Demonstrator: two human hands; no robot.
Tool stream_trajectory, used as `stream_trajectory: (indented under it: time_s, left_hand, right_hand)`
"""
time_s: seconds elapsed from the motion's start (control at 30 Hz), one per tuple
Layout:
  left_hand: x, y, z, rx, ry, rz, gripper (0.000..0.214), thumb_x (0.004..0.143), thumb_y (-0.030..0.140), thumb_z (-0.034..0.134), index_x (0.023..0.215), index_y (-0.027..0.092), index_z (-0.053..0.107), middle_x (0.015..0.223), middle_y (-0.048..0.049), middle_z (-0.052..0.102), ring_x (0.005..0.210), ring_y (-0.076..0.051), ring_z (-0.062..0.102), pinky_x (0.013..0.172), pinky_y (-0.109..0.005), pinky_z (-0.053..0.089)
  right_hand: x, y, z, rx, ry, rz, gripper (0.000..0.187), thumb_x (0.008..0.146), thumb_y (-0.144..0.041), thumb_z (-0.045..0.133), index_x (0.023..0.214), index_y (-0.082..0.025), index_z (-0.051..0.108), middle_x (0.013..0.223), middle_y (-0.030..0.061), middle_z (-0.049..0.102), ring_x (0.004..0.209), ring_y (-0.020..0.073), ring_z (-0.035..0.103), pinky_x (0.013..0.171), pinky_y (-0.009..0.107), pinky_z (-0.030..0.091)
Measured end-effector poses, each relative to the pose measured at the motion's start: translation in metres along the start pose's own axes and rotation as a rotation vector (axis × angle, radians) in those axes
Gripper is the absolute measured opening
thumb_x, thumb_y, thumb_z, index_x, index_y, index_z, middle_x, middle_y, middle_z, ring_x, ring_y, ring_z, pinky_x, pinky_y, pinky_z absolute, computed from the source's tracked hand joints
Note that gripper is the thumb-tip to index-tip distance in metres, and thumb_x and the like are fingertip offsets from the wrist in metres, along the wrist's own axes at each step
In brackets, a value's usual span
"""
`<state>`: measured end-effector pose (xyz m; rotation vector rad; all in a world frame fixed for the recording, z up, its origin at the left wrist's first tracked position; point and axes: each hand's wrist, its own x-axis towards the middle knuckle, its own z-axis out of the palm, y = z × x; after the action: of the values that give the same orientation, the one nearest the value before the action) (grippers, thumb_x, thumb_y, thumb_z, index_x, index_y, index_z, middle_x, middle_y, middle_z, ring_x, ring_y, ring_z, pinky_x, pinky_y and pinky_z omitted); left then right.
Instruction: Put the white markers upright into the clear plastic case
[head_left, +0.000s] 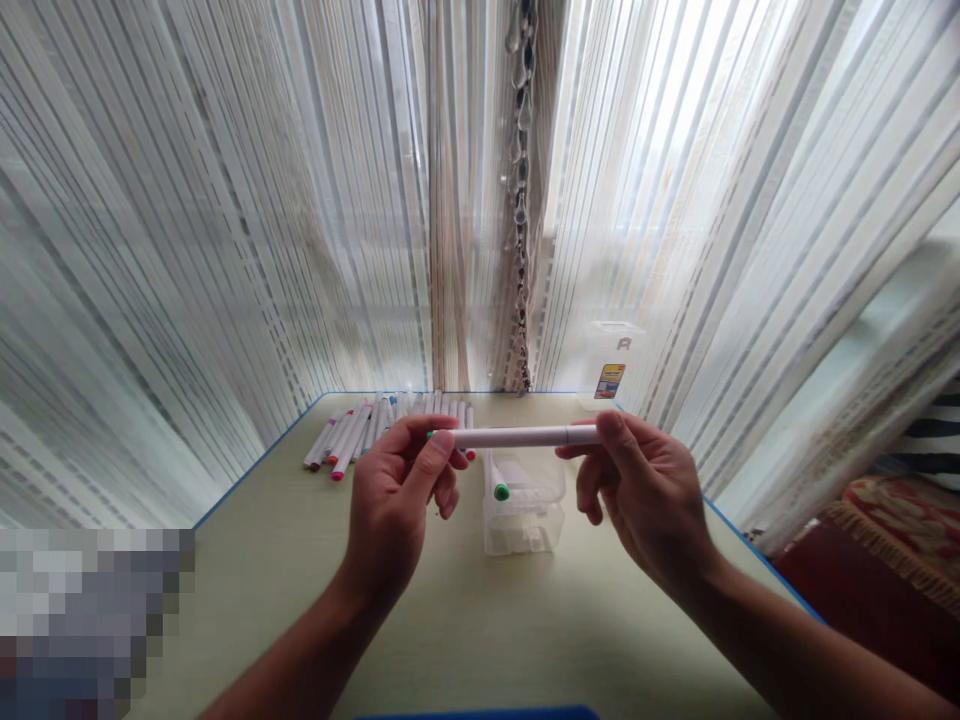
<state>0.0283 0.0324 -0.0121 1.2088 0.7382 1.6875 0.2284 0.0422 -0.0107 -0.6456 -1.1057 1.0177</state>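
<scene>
A white marker pen [517, 436] is held level above the table between both hands. My left hand [401, 485] pinches its left end, where a bit of green shows. At the pen's right end, my right hand [645, 490] is closed with thumb and fingers on it. Just below the pen stands a clear plastic box [525, 515] with one green-capped marker [498, 482] inside. A row of several white markers with coloured caps [375, 432] lies on the table behind my left hand.
The pale table [465, 620] has a blue edge and sits in a corner of striped sheer curtains. A clear lid with a yellow label [611, 372] leans at the back right. A red patterned rug [892, 540] lies right of the table.
</scene>
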Motion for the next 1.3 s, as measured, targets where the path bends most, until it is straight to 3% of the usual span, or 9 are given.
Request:
stream_trajectory:
  time_s: [0.2,0.37,0.6,0.93,1.3]
  left_hand:
    - [-0.0014,0.0018,0.0044,0.027,0.024,-0.016,0.026,0.078,0.028,0.082,0.096,0.014,0.07,0.065,0.001,0.065,0.043,-0.006,0.046,0.039,-0.018,0.039]
    - [-0.001,0.0002,0.0018,0.033,0.017,-0.017,0.023,0.08,0.03,0.08,0.094,0.013,0.071,0.065,-0.0002,0.065,0.044,-0.006,0.046,0.039,-0.018,0.04]
    - [-0.0005,-0.0014,-0.0009,0.015,-0.002,-0.014,0.017,0.085,0.029,0.075,0.092,0.014,0.07,0.066,-0.0007,0.066,0.045,-0.006,0.046,0.04,-0.018,0.041]
    - [0.0026,-0.0045,-0.0004,-0.005,0.009,-0.029,0.022,0.084,0.033,0.077,0.09,0.013,0.069,0.063,-0.0001,0.065,0.042,-0.005,0.044,0.037,-0.017,0.04]
    - [0.0027,-0.004,-0.0023,-0.017,-0.019,0.004,0.026,0.088,0.036,0.075,0.077,0.014,0.067,0.062,0.0002,0.065,0.043,-0.005,0.044,0.038,-0.016,0.041]
  right_hand:
    - [0.0011,-0.0001,-0.0005,-0.017,0.015,0.007,0.044,0.078,-0.055,0.081,0.068,-0.013,0.069,0.065,0.0094,0.076,0.029,0.0116,0.055,0.023,0.019,0.039]
    - [0.0022,-0.0003,0.0,-0.013,0.018,0.014,0.046,0.077,-0.056,0.081,0.065,-0.013,0.068,0.062,0.009,0.074,0.029,0.0118,0.055,0.023,0.019,0.039]
    - [0.0024,0.0,0.001,0.02,0.009,0.023,0.04,0.078,-0.051,0.082,0.07,-0.013,0.069,0.063,0.007,0.074,0.031,0.011,0.056,0.025,0.017,0.04]
    - [-0.0006,0.0025,-0.0019,0.008,-0.017,0.003,0.024,0.08,-0.035,0.084,0.092,-0.016,0.075,0.07,0.0037,0.075,0.034,0.0094,0.058,0.027,0.016,0.042]
    - [0.0007,0.0045,-0.0042,0.002,-0.045,0.001,0.025,0.084,-0.04,0.08,0.081,-0.016,0.073,0.07,0.0039,0.075,0.034,0.0088,0.058,0.028,0.016,0.041]
